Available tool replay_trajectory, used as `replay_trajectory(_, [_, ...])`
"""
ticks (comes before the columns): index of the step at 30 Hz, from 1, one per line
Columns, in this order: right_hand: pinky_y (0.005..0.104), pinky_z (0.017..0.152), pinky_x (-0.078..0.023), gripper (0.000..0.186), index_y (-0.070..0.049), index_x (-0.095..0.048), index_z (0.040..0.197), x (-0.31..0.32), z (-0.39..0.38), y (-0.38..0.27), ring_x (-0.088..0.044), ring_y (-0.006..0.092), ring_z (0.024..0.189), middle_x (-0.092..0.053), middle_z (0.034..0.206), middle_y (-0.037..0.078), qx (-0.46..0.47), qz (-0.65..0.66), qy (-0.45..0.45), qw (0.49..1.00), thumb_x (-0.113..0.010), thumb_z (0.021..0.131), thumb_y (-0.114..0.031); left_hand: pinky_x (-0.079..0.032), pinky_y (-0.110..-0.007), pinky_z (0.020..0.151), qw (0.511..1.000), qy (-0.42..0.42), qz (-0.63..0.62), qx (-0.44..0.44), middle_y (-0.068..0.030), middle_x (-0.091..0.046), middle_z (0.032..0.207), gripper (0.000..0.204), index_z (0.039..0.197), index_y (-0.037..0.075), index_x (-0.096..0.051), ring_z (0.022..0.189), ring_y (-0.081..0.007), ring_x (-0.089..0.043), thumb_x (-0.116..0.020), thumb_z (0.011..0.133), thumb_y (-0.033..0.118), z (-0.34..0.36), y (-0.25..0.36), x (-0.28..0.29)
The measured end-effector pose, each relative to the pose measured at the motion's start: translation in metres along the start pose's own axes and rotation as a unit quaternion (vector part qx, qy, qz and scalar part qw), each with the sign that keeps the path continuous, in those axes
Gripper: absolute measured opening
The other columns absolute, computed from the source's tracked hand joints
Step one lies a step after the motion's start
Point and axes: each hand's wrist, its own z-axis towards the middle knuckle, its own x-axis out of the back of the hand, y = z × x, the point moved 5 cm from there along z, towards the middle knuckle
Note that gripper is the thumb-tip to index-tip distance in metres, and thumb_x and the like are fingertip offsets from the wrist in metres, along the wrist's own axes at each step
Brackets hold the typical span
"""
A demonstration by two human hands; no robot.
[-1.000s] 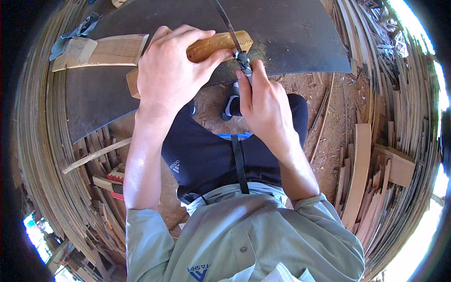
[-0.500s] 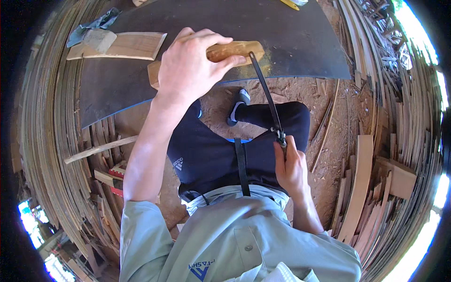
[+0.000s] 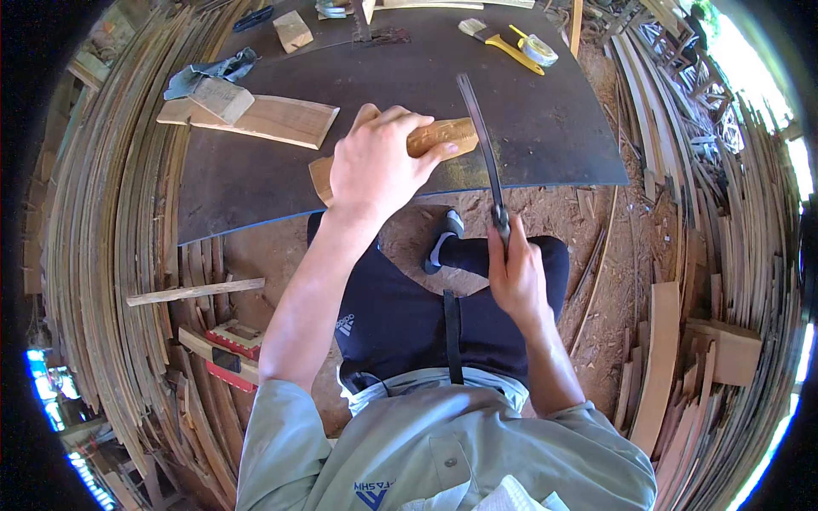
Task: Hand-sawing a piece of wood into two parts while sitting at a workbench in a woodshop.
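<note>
My left hand (image 3: 375, 166) is closed over a shaped, yellowish-brown wood block (image 3: 452, 136), fingers over its far side and thumb along the near side. The block lies slanted at the near edge of a dark tabletop (image 3: 409, 81). My right hand (image 3: 517, 277) grips the handle of a hacksaw (image 3: 486, 149), whose long, narrow dark frame points away from me. The saw crosses beside the block's right end; whether its blade touches the wood I cannot tell. Fine yellowish sawdust lies on the tabletop around that end.
Left on the table are a flat board (image 3: 290, 121), a small wood block (image 3: 223, 100) and a bluish crumpled cloth (image 3: 213, 72). Farther back are another block (image 3: 293, 31), a yellow-handled brush (image 3: 511, 51) and a tape roll (image 3: 538, 49). Stacked planks (image 3: 111, 213) line both sides.
The view has shifted, showing more of the table's far side. The hacksaw has moved farther away from me relative to the block, its tip now beyond it. My left hand keeps its hold.
</note>
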Motion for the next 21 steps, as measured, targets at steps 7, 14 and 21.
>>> replay_trajectory(7, [0.0582, 0.052, -0.05, 0.025, 0.001, -0.053, 0.111, -0.018, 0.044, -0.017, -0.067, 0.0477, 0.058, -0.063, 0.062, 0.026, 0.051, -0.086, 0.017, 0.995, -0.059, 0.111, -0.024, -0.06, -0.041, 0.093, 1.0, -0.003, 0.018, -0.012, -0.0032, -0.08, 0.112, 0.049, 0.118, 0.014, -0.083, 0.103, -0.0287, -0.071, -0.082, 0.091, 0.054, 0.001, 0.004, 0.002])
replay_trajectory(14, [0.0545, 0.05, -0.054, 0.027, -0.002, -0.051, 0.107, -0.022, 0.051, -0.027, -0.067, 0.0449, 0.055, -0.065, 0.06, 0.022, 0.038, -0.131, 0.026, 0.99, -0.057, 0.112, -0.028, -0.058, -0.043, 0.093, 1.0, -0.013, 0.012, -0.017, -0.0054, -0.081, 0.111, 0.049, 0.121, 0.013, -0.082, 0.103, -0.0299, -0.07, -0.082, 0.092, 0.052, 0.003, 0.003, 0.0])
replay_trajectory(21, [0.0523, 0.049, -0.054, 0.027, -0.003, -0.05, 0.107, -0.02, 0.055, -0.024, -0.068, 0.0424, 0.054, -0.065, 0.059, 0.02, 0.034, -0.132, 0.027, 0.99, -0.059, 0.11, -0.028, -0.062, -0.039, 0.085, 0.999, 0.0, 0.035, -0.029, -0.0013, -0.082, 0.107, 0.047, 0.115, 0.012, -0.085, 0.1, -0.0248, -0.071, -0.086, 0.088, 0.05, 0.006, 0.009, 0.0])
